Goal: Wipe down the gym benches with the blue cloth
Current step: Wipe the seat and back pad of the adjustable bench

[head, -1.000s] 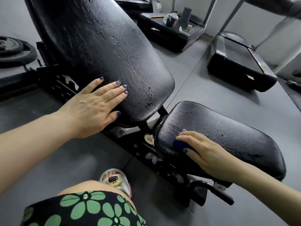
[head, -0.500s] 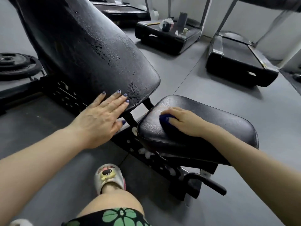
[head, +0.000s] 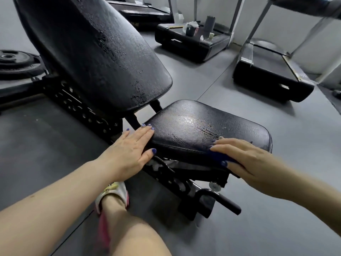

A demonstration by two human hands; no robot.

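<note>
Tilted black padded backrest [head: 103,58], cracked vinyl, beaded with wet droplets: my left palm has come off its lower edge within the last second, so it stands unsupported and, by its look, not yet wiped dry.

Black padded seat cushion [head: 208,124], glossy with a damp sheen across the top: now carries both my hands. Judged the surface in hand.

Black steel bench frame [head: 77,102], notched adjustment rail under the pads: untouched.

My left hand [head: 129,154]: shifted from backrest to the seat's near-left corner, fingers straight and pressed together, thumb apart along the side edge, steadying.

My right hand [head: 247,159]: moved from the seat's back-left area to its near-right edge, fingers straight and close together, pressing flat.

Small dark blue cloth [head: 220,156]: mostly hidden under my right palm, on the seat's front edge. Top seems covered; front rim is likely the current pass.
</note>
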